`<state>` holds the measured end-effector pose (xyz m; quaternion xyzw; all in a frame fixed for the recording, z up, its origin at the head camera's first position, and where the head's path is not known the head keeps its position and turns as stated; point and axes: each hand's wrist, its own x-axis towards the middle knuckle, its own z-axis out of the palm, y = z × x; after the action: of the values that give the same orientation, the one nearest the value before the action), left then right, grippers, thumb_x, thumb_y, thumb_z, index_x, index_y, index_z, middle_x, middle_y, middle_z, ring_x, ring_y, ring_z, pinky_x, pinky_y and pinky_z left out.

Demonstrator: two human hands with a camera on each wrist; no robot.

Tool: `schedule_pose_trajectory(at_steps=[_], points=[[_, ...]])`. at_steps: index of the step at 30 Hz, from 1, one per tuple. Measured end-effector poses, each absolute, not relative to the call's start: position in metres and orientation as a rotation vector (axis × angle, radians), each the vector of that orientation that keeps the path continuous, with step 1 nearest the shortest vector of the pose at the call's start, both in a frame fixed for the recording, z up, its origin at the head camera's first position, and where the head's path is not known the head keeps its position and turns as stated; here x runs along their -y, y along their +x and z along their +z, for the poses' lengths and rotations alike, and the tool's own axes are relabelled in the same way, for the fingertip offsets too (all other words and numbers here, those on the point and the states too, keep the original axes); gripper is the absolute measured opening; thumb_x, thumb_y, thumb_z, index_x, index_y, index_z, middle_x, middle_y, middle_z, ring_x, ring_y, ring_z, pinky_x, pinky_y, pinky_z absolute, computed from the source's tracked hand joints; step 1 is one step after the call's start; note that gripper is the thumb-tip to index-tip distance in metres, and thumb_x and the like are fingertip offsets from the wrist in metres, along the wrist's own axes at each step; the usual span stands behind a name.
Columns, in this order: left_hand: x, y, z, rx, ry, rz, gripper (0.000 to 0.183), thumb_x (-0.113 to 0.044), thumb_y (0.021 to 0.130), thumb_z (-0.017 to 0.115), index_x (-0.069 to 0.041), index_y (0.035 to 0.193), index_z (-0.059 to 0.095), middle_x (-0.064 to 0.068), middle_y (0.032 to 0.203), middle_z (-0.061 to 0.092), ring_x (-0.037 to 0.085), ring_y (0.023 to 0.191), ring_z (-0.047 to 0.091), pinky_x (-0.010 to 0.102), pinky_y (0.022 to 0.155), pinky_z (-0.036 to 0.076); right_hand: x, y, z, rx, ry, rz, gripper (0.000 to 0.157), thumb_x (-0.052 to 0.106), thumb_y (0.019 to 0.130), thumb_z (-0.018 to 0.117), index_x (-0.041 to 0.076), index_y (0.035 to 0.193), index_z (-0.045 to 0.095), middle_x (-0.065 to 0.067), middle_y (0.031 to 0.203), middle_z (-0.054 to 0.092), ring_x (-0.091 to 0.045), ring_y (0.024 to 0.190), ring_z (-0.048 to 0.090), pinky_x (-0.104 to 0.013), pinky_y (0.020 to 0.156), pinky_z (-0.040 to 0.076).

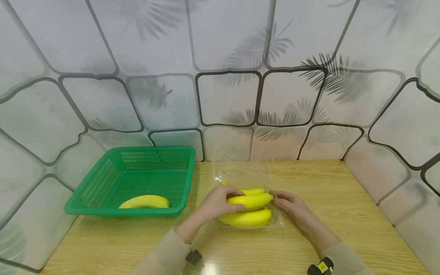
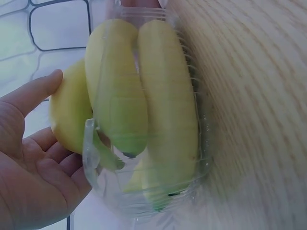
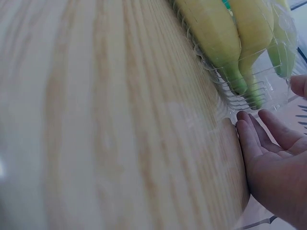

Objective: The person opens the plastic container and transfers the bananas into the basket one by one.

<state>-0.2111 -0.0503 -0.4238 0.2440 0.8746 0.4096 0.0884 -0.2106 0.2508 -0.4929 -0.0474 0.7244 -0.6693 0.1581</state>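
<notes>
Above other bananas (image 1: 245, 219) in the clear container (image 1: 277, 221), the top banana (image 1: 254, 200) is gripped from nine o'clock by the left hand (image 1: 218, 201), relaxed fingers of the right hand (image 1: 295, 209) being set at three o'clock, apparently for steadiness.

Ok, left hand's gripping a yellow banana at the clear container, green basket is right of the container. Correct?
One slip: the green basket is left of the clear container, as the head view shows. The left hand is indeed gripping a yellow banana there.
</notes>
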Motion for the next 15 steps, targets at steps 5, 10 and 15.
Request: schedule_pose_trajectory(at_steps=[5, 10, 15], points=[[0.054, -0.211, -0.417, -2.636, 0.754, 1.212, 0.035, -0.026, 0.093, 0.084, -0.008, 0.123, 0.078, 0.008, 0.121, 0.079, 0.023, 0.108, 0.072, 0.033, 0.095, 0.061, -0.250, -0.211, -0.492, -2.071, -0.143, -1.920, 0.064, 0.019, 0.110, 0.057, -0.015, 0.158, 0.032, -0.033, 0.167, 0.033, 0.012, 0.117, 0.061, -0.008, 0.104, 0.049], [0.060, -0.212, -0.408, -2.652, 0.765, 1.236, 0.034, -0.025, 0.093, 0.083, -0.007, 0.122, 0.078, 0.009, 0.119, 0.079, 0.023, 0.106, 0.073, 0.030, 0.091, 0.060, -0.251, -0.211, -0.492, -2.075, -0.157, -1.911, 0.064, 0.020, 0.110, 0.058, -0.015, 0.158, 0.033, -0.033, 0.165, 0.037, 0.009, 0.120, 0.062, -0.009, 0.105, 0.049], [0.066, -0.213, -0.401, -2.653, 0.778, 1.269, 0.032, -0.022, 0.094, 0.082, -0.005, 0.122, 0.077, 0.010, 0.117, 0.079, 0.020, 0.102, 0.071, 0.025, 0.086, 0.059, -0.250, -0.211, -0.493, -2.079, -0.156, -1.917, 0.064, 0.019, 0.109, 0.059, -0.014, 0.158, 0.034, -0.032, 0.164, 0.038, 0.009, 0.121, 0.062, -0.008, 0.103, 0.049]])
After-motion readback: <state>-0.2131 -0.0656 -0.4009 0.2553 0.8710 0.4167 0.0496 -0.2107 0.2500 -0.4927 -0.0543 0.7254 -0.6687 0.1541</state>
